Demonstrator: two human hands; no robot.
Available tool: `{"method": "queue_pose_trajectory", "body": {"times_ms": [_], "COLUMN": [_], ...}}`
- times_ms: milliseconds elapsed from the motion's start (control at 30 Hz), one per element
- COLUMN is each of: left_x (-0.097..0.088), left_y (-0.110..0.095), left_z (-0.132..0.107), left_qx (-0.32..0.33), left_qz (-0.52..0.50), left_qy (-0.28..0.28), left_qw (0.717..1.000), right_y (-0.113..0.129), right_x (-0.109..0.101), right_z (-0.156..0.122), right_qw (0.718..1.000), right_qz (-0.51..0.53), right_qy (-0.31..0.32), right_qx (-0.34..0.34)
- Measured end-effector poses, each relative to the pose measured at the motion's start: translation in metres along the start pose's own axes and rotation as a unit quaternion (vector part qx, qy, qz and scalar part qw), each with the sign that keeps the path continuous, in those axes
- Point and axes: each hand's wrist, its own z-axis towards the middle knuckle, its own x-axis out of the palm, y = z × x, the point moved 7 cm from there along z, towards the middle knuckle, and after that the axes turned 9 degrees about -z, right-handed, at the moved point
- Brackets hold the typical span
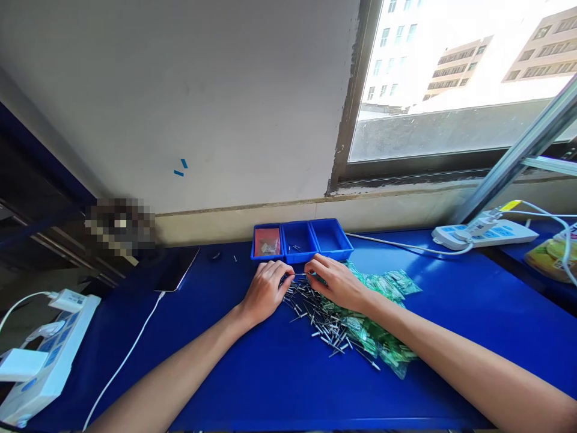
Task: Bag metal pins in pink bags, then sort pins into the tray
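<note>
My left hand (267, 290) and my right hand (337, 281) are close together over the blue table, fingers pinched. Between their fingertips stretches a thin metal rivet (300, 275), an end at each hand. Just below lies a loose pile of pop rivets (325, 322), silver with dark pins. Small clear plastic bags with green print (391, 341) are heaped to the right of the pile, partly under my right forearm. Beyond my hands stand three joined blue bins: the left bin (253, 243) has a reddish packet (267, 242), the middle bin (298, 232) a few rivets.
The right bin (332, 236) touches the wall side. A phone (177, 273) with a white cable lies at left. White power strips stand at the left edge (58, 367) and back right (500, 233). A metal frame (514, 153) leans before the window.
</note>
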Motion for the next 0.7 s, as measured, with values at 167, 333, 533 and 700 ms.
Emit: {"method": "queue_pose_trajectory", "body": {"times_ms": [167, 333, 533, 700], "left_x": [-0.0006, -0.0012, -0.0011, -0.0008], "left_y": [-0.0008, -0.0019, -0.0017, -0.0017], "left_z": [0.0006, 0.0004, -0.0001, 0.0003], "left_qx": [0.001, 0.001, 0.002, 0.003], "left_qz": [0.004, 0.004, -0.001, -0.001], "left_qy": [0.000, 0.000, -0.002, 0.004], "left_qw": [1.000, 1.000, 1.000, 1.000], "right_y": [-0.0006, -0.0028, -0.0031, -0.0027], "right_x": [0.0009, 0.0039, 0.0032, 0.0025], "right_z": [-0.0006, -0.0018, -0.0016, -0.0012], "right_qw": [1.000, 1.000, 1.000, 1.000], "right_qz": [0.003, 0.006, 0.015, 0.023], "right_qy": [0.002, 0.012, 0.013, 0.009], "right_qx": [-0.001, 0.007, 0.013, 0.010]}}
